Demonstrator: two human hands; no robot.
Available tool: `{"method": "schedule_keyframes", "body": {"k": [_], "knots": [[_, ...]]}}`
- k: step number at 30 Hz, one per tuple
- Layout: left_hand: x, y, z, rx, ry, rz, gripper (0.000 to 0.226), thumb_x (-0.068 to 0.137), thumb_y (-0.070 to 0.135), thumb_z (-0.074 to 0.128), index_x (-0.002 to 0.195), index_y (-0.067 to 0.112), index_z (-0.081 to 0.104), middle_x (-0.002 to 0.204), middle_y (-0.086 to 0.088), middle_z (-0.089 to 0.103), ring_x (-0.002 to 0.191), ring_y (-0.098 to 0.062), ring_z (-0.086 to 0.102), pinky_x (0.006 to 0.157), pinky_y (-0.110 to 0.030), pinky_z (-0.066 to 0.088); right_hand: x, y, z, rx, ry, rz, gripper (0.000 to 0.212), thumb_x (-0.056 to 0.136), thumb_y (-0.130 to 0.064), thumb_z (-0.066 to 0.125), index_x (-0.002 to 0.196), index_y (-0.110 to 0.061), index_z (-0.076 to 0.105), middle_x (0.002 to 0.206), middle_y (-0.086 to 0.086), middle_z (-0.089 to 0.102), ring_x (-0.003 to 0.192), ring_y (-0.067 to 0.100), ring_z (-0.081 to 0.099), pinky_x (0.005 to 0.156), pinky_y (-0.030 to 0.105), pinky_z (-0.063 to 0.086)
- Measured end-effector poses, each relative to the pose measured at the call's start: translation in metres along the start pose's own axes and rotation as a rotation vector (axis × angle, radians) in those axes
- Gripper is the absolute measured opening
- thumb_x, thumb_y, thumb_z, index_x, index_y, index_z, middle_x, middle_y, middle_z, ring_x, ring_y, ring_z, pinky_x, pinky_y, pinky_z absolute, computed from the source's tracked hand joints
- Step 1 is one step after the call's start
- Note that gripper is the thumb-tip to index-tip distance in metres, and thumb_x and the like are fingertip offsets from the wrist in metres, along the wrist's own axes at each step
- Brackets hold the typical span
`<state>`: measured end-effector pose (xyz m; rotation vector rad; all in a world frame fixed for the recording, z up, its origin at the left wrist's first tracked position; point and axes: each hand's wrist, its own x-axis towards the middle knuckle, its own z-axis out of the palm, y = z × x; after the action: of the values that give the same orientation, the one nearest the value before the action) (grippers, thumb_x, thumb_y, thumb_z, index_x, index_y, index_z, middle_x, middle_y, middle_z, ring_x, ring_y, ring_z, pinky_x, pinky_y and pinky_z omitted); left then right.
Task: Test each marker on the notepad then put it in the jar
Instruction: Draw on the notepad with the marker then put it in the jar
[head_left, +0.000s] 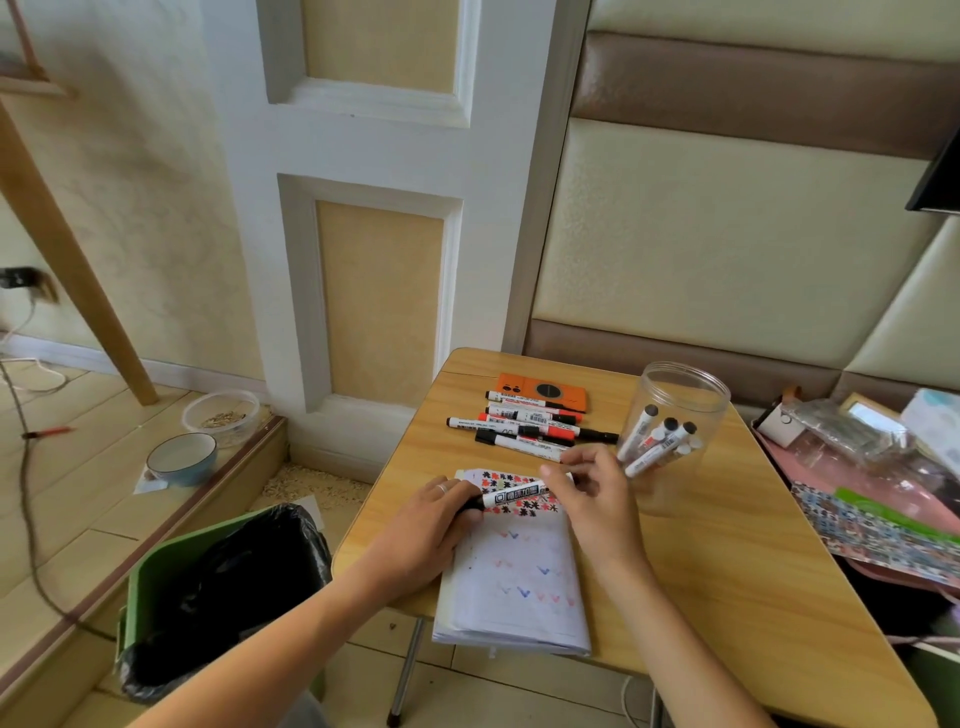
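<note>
Probably a home: a padded wall panel rises behind a small wooden table, with pet bowls on the tiled floor at left.

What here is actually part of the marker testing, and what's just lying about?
Part of the job: marker held by left hand and right hand; notepad; jar; loose markers.

Lying about: orange case, green bin, blue bowl, plastic container.

Bright daylight, soft focus, fisheye edges
</note>
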<state>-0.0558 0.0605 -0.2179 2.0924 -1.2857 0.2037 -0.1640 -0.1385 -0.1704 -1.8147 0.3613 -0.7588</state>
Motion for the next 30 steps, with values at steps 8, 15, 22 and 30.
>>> {"method": "schedule_keyframes", "body": {"k": [8,15,22,30], "knots": [[-0.001,0.004,-0.003,-0.014,-0.026,0.062,0.02,0.109,0.034,0.037,0.111,0.023,0.053,0.1,0.011,0.055,0.092,-0.011,0.046,0.081,-0.03,0.039,-0.005,-0.015,0.003,-0.853,-0.484,-0.491,0.027,0.099,-0.048,0.053,0.11,-0.025,0.065,0.107,-0.011,0.062,0.1,0.008,0.056,0.086,0.028,0.044],[-0.002,0.001,-0.002,-0.134,-0.035,0.013,0.04,0.109,0.045,0.026,0.102,0.022,0.058,0.093,0.01,0.056,0.09,-0.012,0.048,0.079,-0.038,0.043,-0.019,-0.014,0.026,-0.996,-0.436,-0.596,0.021,0.095,-0.039,0.045,0.1,-0.022,0.055,0.093,-0.004,0.062,0.084,0.022,0.062,0.079,0.042,0.053],[-0.002,0.0,-0.001,-0.175,-0.024,0.015,0.031,0.11,0.039,0.031,0.102,0.022,0.056,0.094,0.013,0.054,0.089,-0.009,0.048,0.078,-0.03,0.041,-0.022,-0.01,0.03,-0.971,-0.437,-0.614,0.025,0.103,-0.043,0.046,0.113,-0.025,0.06,0.1,-0.004,0.068,0.085,0.021,0.068,0.073,0.037,0.052],[-0.001,-0.001,0.0,-0.153,-0.02,0.016,0.04,0.108,0.048,0.025,0.093,0.022,0.051,0.088,0.011,0.051,0.086,-0.011,0.046,0.075,-0.037,0.041,-0.025,-0.012,0.03,-0.99,-0.404,-0.587,0.03,0.103,-0.051,0.044,0.097,-0.028,0.062,0.084,-0.004,0.067,0.075,0.016,0.065,0.056,0.027,0.032]]}}
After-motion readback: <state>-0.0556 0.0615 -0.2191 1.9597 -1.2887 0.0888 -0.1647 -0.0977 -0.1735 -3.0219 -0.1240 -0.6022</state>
